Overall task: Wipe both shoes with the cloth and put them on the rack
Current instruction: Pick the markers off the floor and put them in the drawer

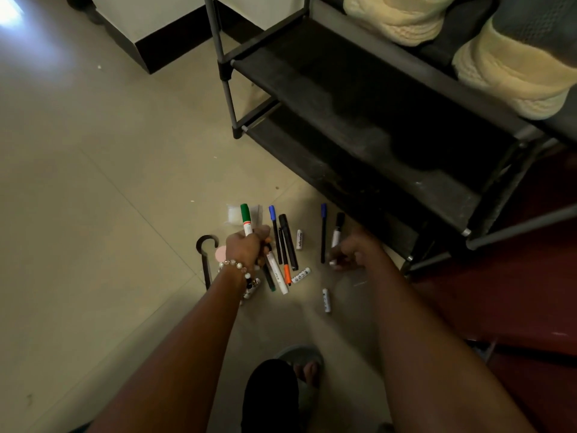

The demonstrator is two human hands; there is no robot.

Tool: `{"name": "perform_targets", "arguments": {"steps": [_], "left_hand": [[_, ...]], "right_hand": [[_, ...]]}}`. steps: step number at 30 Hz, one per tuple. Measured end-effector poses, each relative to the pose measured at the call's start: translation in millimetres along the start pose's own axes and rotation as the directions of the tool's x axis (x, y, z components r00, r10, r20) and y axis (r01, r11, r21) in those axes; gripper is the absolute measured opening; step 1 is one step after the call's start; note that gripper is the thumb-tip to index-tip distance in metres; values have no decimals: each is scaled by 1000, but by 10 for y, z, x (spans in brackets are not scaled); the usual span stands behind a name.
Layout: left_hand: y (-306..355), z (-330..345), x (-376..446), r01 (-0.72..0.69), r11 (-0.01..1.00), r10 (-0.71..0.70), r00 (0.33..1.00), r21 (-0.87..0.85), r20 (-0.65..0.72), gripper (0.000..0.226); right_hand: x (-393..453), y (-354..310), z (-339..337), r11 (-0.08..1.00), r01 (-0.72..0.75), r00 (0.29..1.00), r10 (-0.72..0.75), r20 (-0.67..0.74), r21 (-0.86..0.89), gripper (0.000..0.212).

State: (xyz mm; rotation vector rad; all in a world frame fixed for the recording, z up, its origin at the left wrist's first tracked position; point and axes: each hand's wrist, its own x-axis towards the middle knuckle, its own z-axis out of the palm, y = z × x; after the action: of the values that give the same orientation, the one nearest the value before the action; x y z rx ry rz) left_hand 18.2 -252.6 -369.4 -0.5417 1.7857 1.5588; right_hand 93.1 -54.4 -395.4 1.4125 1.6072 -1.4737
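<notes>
Two hands work among pens on the floor [78,182]: the left hand [246,245] grasps a green-capped marker [246,218], the right hand [352,253] pinches a black-capped marker [337,229]. Beyond, both shoes [512,70] already sit on the rack [343,98]; no cloth shows, so wiping may get skipped.

My left hand [246,245] grips a white marker with a green cap [246,217]; my wrist wears a pearl-and-pink bead bracelet [237,266]. Blue-capped black pens [274,228], an orange-tipped pen [286,273] lie on beige floor tiles [93,182]. Cream knitted shoes [512,73] sit on the black rack [343,98]
</notes>
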Motion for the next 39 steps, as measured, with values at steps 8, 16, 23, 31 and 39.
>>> {"name": "perform_targets", "arguments": {"steps": [8,16,23,31,39], "left_hand": [[118,18,-16,-11,992,6,999,123,47,34],[22,-307,131,143,973,-135,989,-181,60,18],[-25,-243,90,133,985,-134,991,-108,-7,16],[-54,-326,72,29,995,-33,999,100,31,42],[-71,-441,157,-13,982,-12,991,-188,-130,21]], "right_hand": [[-450,-515,398,940,338,845,-284,453,-42,14],[-141,-144,819,597,307,866,-499,-43,-741,38],[-113,-129,765,782,347,890,-449,-81,-518,14],[-424,-462,689,847,530,757,-445,479,-51,20],[-152,-41,1089,526,405,855,-508,106,-748,37]]}}
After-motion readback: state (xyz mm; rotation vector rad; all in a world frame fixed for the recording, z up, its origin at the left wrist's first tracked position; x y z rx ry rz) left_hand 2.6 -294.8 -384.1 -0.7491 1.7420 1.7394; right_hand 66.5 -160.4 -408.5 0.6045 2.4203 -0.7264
